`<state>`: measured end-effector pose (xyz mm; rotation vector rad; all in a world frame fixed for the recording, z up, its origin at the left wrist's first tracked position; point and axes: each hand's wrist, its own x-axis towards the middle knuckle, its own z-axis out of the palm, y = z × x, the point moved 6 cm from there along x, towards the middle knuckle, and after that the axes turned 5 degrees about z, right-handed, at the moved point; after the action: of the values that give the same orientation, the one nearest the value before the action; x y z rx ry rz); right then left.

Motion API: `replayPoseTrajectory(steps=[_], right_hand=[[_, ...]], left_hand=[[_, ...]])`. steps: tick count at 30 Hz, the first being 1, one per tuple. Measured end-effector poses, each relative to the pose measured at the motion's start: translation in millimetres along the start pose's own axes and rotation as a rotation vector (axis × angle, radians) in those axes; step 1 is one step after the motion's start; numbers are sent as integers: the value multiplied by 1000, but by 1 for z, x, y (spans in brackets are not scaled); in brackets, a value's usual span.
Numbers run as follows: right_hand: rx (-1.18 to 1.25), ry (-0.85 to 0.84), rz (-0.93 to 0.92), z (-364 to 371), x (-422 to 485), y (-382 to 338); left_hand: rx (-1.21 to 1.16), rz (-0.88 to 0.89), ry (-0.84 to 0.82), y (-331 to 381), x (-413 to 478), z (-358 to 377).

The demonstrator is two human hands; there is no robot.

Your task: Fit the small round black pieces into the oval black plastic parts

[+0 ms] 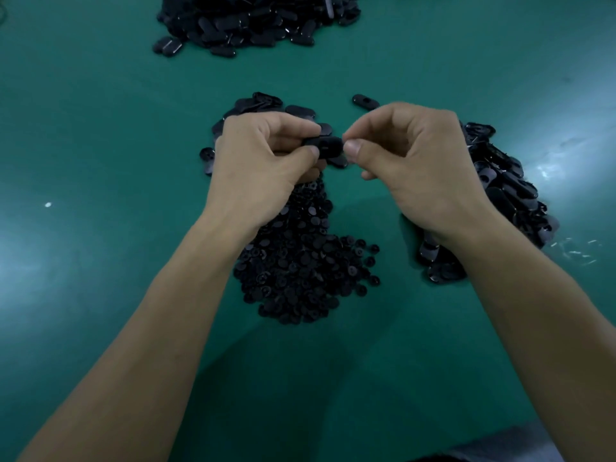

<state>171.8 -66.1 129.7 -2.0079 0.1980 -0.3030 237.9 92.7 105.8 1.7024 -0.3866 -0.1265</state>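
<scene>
One oval black part lies level, pinched at both ends between the fingers of both hands. Below the fingers spreads a heap of small round black pieces. More oval parts are piled behind, right of and far beyond them.

Held oval part: mostly covered by fingers of left hand and right hand, which pinch its two ends; only middle strip shows. Round piece in it or not: cannot tell.
Far pile: cut by top edge.
Right pile: partly behind right wrist.
Middle oval pile: partly behind left hand.
Grey cloth: cut by bottom edge.
</scene>
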Motion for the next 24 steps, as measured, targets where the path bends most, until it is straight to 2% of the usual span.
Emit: replayPoseTrajectory(steps=[15, 24], right_hand=[[-21, 119, 86, 7, 4, 9], [-51, 171, 144, 8, 2, 15]], left_hand=[[-5, 64, -54, 12, -4, 6], [13, 72, -18, 13, -4, 5]])
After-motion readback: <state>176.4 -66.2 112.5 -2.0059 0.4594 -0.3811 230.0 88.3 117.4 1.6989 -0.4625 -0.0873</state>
